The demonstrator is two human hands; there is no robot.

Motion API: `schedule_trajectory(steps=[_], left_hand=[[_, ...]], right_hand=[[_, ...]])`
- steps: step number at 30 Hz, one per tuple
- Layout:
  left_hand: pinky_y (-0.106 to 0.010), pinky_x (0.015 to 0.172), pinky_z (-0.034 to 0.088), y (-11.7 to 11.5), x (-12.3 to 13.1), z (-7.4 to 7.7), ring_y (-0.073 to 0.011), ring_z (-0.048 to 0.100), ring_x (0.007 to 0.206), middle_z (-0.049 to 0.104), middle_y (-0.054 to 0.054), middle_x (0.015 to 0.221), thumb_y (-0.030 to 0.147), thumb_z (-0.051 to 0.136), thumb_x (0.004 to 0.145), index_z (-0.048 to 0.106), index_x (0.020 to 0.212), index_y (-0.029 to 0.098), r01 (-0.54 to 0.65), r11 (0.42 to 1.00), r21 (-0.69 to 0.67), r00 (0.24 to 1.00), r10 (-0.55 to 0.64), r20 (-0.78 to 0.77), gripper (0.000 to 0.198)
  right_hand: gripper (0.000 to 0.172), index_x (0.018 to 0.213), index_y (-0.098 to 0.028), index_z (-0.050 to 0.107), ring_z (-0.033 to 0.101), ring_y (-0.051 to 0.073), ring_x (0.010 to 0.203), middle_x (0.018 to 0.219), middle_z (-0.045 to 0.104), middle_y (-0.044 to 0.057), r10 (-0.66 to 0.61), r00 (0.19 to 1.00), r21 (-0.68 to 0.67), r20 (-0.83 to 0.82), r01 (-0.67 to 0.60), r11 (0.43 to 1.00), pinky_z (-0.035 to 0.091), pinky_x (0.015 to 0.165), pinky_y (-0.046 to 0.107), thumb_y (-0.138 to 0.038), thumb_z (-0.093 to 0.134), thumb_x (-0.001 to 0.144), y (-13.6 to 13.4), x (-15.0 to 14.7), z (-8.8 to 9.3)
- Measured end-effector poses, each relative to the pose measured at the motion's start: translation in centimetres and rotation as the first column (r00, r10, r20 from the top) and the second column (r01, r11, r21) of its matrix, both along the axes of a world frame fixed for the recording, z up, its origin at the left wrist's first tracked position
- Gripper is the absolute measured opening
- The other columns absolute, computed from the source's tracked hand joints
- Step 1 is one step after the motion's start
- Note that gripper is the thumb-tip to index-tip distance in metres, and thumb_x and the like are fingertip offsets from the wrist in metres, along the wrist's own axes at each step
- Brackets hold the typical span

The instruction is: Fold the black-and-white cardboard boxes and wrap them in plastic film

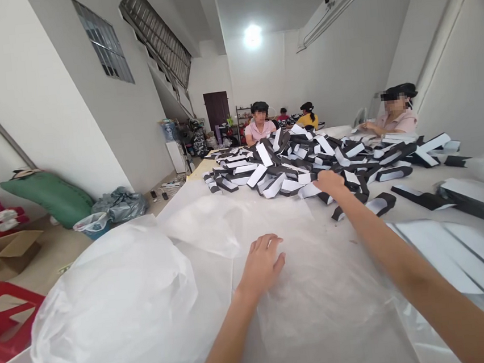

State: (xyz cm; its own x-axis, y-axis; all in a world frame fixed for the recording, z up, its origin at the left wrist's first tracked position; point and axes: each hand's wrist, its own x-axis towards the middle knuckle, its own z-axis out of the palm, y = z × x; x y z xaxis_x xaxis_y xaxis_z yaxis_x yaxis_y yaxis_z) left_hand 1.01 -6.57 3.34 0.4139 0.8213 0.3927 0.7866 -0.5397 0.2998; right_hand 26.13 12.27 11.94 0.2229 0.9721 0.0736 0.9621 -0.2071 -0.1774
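Observation:
A large pile of black and white folded pieces (266,170) lies across the far part of the table (290,325). At the near edge of that pile, my right hand (330,183) reaches in with its fingers curled by a white piece; whether it grips one cannot be made out. My left hand (262,262) rests over the plastic-covered table with its fingers apart and nothing in it. To its left sits a puffy white plastic bag (120,296). Beyond my right forearm lie flat white sheets (450,253) in clear plastic.
One person in pink (260,129) sits behind the pile, another (396,115) at the right. More people are farther back. On the left are a red stool (7,324), a cardboard box (11,255) and a green sack (50,194).

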Motion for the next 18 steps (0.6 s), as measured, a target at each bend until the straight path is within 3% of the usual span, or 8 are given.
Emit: schedule_trajectory(steps=[4,7,9,11,13,14,16,18], left_hand=[[-0.046,0.101,0.038,-0.2,0.2,0.4,-0.0252,0.049,0.118,0.054,-0.008,0.127,0.025,0.042,0.091,0.051,0.123,0.024,-0.007,1.0,-0.01,0.985,0.009,0.171,0.033],[-0.045,0.1,0.038,-0.3,0.4,0.5,-0.0275,0.044,0.125,0.049,-0.008,0.136,0.036,0.047,0.091,0.049,0.129,0.028,0.04,0.984,-0.173,0.878,0.048,0.476,0.039],[-0.043,0.102,0.037,-0.1,0.5,0.5,-0.0273,0.039,0.131,0.043,-0.008,0.143,0.043,0.053,0.088,0.046,0.133,0.03,0.161,0.941,-0.297,0.695,0.106,0.711,0.047],[-0.041,0.107,0.031,0.3,0.6,0.6,-0.0261,0.035,0.135,0.038,-0.008,0.147,0.049,0.059,0.084,0.044,0.134,0.031,0.306,0.898,-0.316,0.431,0.165,0.887,0.056],[-0.039,0.109,0.028,0.7,0.5,0.9,-0.0243,0.034,0.136,0.039,-0.007,0.147,0.054,0.063,0.079,0.047,0.131,0.03,0.393,0.889,-0.233,0.133,0.196,0.971,0.06],[-0.037,0.108,0.03,0.8,0.4,1.1,-0.0237,0.036,0.135,0.042,-0.007,0.145,0.056,0.064,0.076,0.05,0.128,0.029,0.41,0.893,-0.187,-0.009,0.209,0.978,0.06],[-0.035,0.102,0.038,1.0,0.1,1.6,-0.0225,0.046,0.126,0.054,-0.007,0.133,0.058,0.066,0.074,0.057,0.118,0.027,0.411,0.901,-0.143,-0.24,0.258,0.936,0.055],[-0.033,0.09,0.046,0.9,-0.2,2.1,-0.0198,0.059,0.106,0.064,-0.006,0.11,0.056,0.067,0.074,0.061,0.11,0.024,0.405,0.901,-0.157,-0.378,0.321,0.868,0.049]], right_hand=[[0.034,0.111,-0.007,0.06,0.058,0.032,0.105,0.113,0.058,0.024,-0.098,0.995,0.059,-0.004,0.098,0.993,0.046,0.077,0.038,-0.026,0.053,0.085,-2.1,0.9,5.0],[0.032,0.103,-0.01,0.062,0.062,0.029,0.096,0.101,0.063,0.019,0.036,0.997,0.204,-0.075,-0.02,0.979,0.048,0.073,0.033,-0.035,0.056,0.083,-4.9,0.4,7.4],[0.03,0.098,-0.013,0.06,0.065,0.025,0.085,0.096,0.064,0.014,0.243,0.947,0.22,-0.209,-0.196,0.956,0.05,0.068,0.03,-0.038,0.055,0.084,-7.0,-1.0,7.9],[0.026,0.096,-0.014,0.057,0.066,0.019,0.071,0.094,0.065,0.011,0.459,0.78,0.135,-0.426,-0.446,0.885,0.052,0.062,0.028,-0.037,0.053,0.086,-8.8,-3.2,7.4],[0.022,0.095,-0.014,0.054,0.066,0.015,0.062,0.093,0.065,0.01,0.547,0.57,-0.007,-0.613,-0.696,0.718,0.054,0.058,0.027,-0.034,0.055,0.086,-10.4,-5.8,6.2],[0.021,0.094,-0.014,0.053,0.066,0.014,0.059,0.091,0.065,0.009,0.545,0.507,-0.089,-0.668,-0.781,0.618,0.054,0.057,0.027,-0.033,0.056,0.085,-11.1,-7.1,5.4],[0.022,0.089,-0.014,0.05,0.065,0.014,0.055,0.081,0.065,0.007,0.512,0.487,-0.249,-0.707,-0.85,0.465,0.054,0.055,0.027,-0.034,0.057,0.084,-12.1,-9.3,3.7],[0.025,0.085,-0.015,0.05,0.065,0.015,0.055,0.072,0.065,0.005,0.493,0.505,-0.356,-0.708,-0.859,0.369,0.054,0.055,0.027,-0.039,0.057,0.083,-12.4,-10.5,2.5]])
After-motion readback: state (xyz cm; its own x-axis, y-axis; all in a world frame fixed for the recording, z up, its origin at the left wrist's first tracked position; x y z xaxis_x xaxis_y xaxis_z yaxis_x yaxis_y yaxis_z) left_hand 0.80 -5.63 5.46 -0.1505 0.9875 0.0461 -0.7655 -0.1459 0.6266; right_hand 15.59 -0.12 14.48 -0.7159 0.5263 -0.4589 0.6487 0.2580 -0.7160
